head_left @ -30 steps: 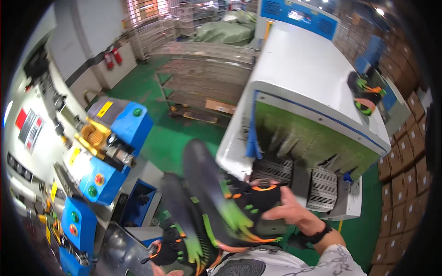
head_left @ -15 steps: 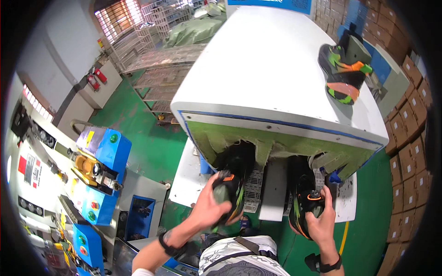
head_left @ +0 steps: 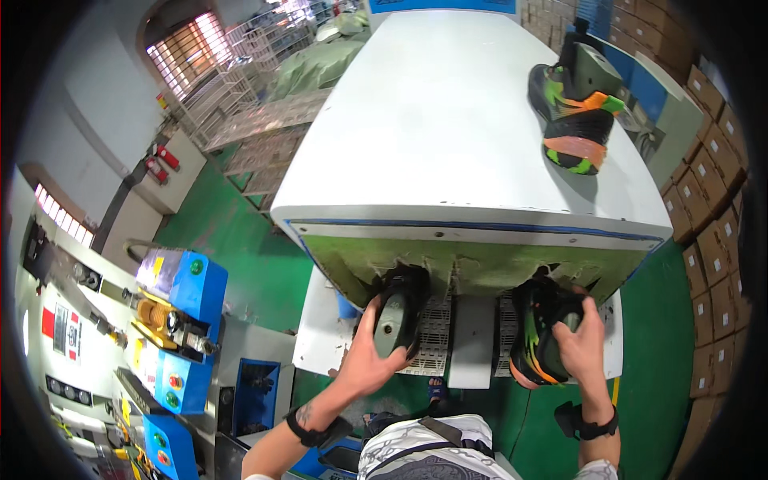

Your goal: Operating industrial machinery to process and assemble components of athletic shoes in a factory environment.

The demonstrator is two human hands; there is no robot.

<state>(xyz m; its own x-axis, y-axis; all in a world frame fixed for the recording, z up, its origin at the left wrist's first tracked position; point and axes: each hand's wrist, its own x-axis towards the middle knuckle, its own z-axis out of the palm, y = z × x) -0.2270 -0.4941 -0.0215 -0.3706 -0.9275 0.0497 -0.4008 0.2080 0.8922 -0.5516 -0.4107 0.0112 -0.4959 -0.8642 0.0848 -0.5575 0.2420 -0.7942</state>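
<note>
My left hand [head_left: 366,360] is closed around a dark sports shoe [head_left: 410,290] with a grey-green shoe last inside; a small round hole shows on the last. The shoe's far end lies under the torn green cloth curtain [head_left: 488,260] of a white machine [head_left: 448,120]. My right hand [head_left: 582,346] grips a second shoe [head_left: 526,332], black with green and orange streaks, also with a last in it. Its far end touches the curtain's lower edge. Both shoes are over the white mesh conveyor [head_left: 434,340], on either side of a grey centre strip [head_left: 470,340].
Another colourful shoe [head_left: 578,132] with a last stands on the machine's top, at right. Blue machines with buttons [head_left: 190,272] stand at left. Wooden-shelved racks [head_left: 264,128] are behind them. Stacked cartons [head_left: 708,208] line the right side.
The left shoe has turned so the top of its last faces me. The right shoe has tilted, and my right hand has moved up toward the curtain. The whole view has shifted slightly.
</note>
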